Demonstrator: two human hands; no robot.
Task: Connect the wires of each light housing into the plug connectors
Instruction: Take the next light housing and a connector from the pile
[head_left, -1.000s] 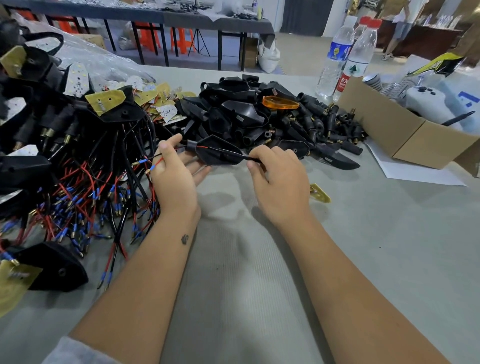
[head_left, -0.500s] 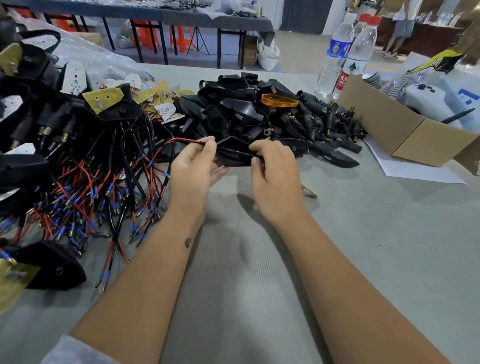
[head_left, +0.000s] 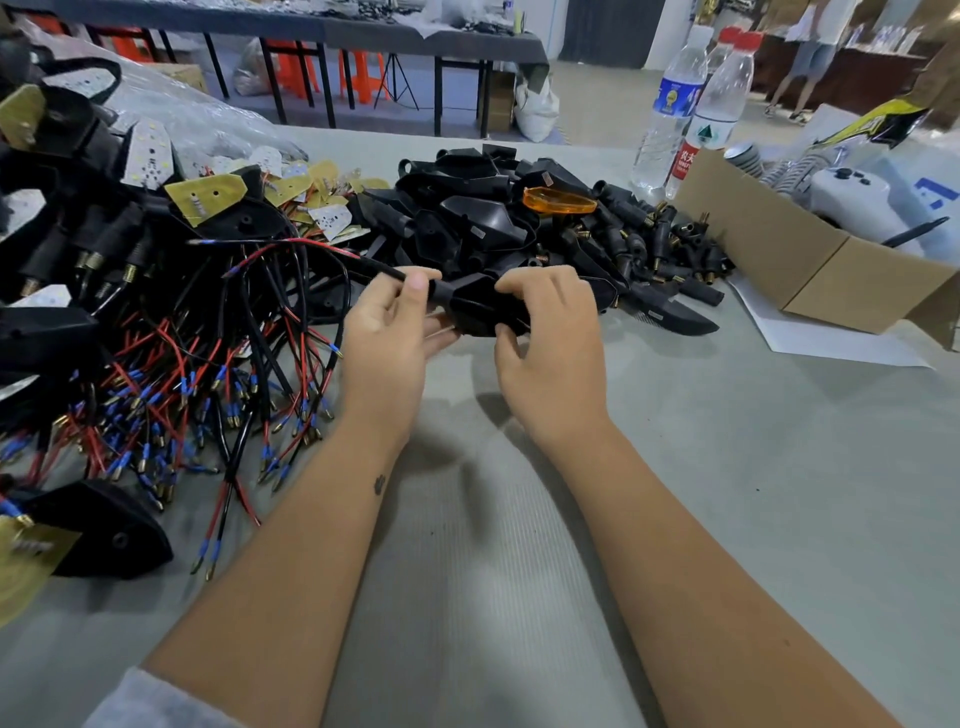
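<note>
Head view: the left hand (head_left: 387, 332) pinches the sleeved wire (head_left: 374, 270) where it leaves the stem, while the right hand (head_left: 545, 332) curls round the black light housing (head_left: 480, 306) — held just above the worktop (head_left: 675, 493), at 12 o'clock from the wrists. Probably the threading step; next, free the ends trailing toward 10 o'clock for a plug connector.

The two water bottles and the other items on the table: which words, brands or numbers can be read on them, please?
Red-labelled bottle: white Chinese characters and a green triangle logo, too small to read.
Blue-labelled bottle: round yellow emblem, text blurred.
Black housings: small grey stickers, unreadable.
Cardboard box: no print visible.
</note>
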